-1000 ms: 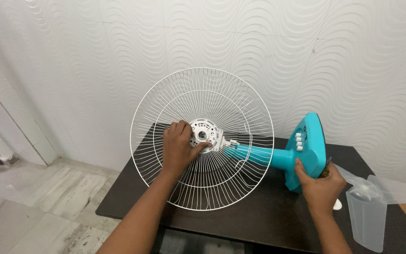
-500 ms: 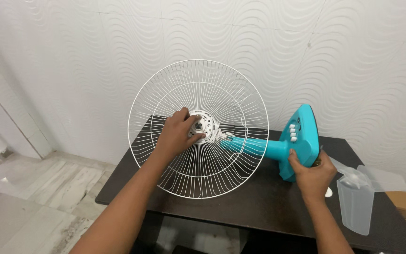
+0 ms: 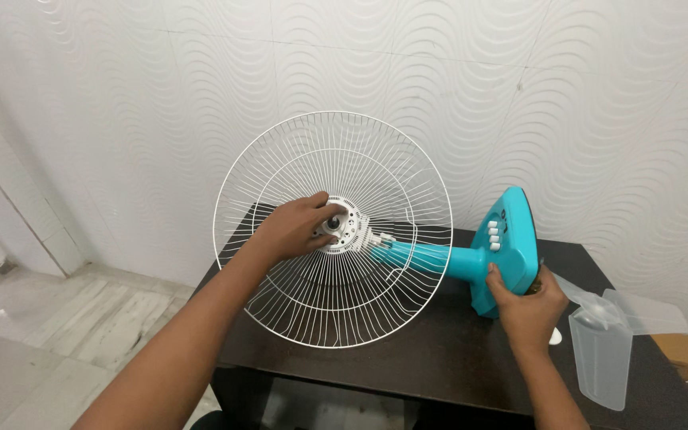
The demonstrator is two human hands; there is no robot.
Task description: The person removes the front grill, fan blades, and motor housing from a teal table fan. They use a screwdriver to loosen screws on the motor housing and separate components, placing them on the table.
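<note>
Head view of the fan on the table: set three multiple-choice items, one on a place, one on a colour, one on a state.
1. Where is the left hand?
A. at the white wire guard's centre hub
B. on the translucent fan blade
C. on the floor

2. What colour is the fan base?
A. red
B. turquoise
C. black

3. How does the fan lie?
A. upright on its base
B. tipped on its side over the dark table
C. hanging on the wall

A: fingers at the hub.
B: turquoise plastic, gripped by the right hand.
B: stem horizontal.
</note>
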